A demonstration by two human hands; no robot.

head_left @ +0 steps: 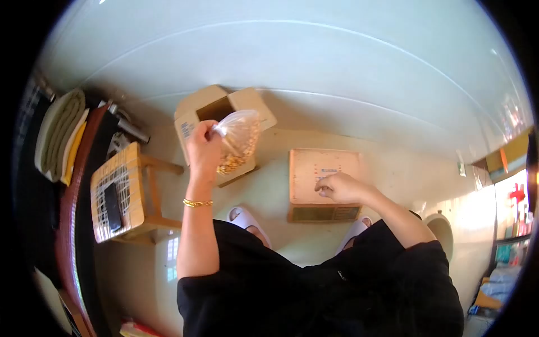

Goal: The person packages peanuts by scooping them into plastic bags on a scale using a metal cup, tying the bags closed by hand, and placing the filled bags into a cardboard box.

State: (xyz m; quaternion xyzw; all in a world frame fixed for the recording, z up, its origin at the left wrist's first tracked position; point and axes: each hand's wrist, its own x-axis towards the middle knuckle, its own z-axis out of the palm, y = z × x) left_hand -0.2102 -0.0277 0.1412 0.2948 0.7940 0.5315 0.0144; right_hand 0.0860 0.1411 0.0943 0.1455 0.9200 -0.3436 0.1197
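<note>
Clear plastic bag of small golden-brown pieces [240, 139] sits beside the left hand [202, 147], which pinches its gathered neck; an open brown cardboard box [252, 104] lies beyond. It looks light, limp and slick, its contents likely to shift; the bunched neck seems the surest hold. The right hand [340, 188], loosely curled over a closed brown cardboard box [306, 163], shows nothing held; whether its fingertips meet, I cannot tell.

I can read nothing. Blue print [330, 170] blurs on the closed carton [321, 162] and the open carton [190, 111] left of it.
</note>
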